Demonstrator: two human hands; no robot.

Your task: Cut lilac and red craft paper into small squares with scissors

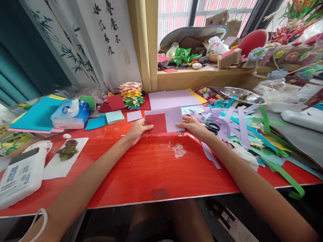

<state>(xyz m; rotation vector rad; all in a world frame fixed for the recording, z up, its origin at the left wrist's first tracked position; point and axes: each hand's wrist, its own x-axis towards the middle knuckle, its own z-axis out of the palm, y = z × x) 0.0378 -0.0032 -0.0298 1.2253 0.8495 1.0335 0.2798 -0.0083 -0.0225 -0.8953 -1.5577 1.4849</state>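
Observation:
Held up just above the red table is a folded-looking sheet of lavender paper [174, 118], with a smaller red paper square [156, 123] lying flat against its left part. My left hand [137, 132] pinches the left edge of both, thumb in front. At the right edge my right hand [193, 127] grips the lavender paper between thumb and fingers. Black-handled scissors [212, 127] lie close behind my right hand, partly hidden among strips. Behind the held paper rests a larger lavender sheet [174, 99], and a small lavender square [134, 116] lies behind my left hand.
Cut paper strips [242, 129] pile up on the right, beside a metal dish [242, 95]. Blue paper stacks [96, 123], a tissue pack [70, 113] and a folded-paper tower [131, 95] stand at the back left. Clear bits [179, 150] lie on the red table [141, 178].

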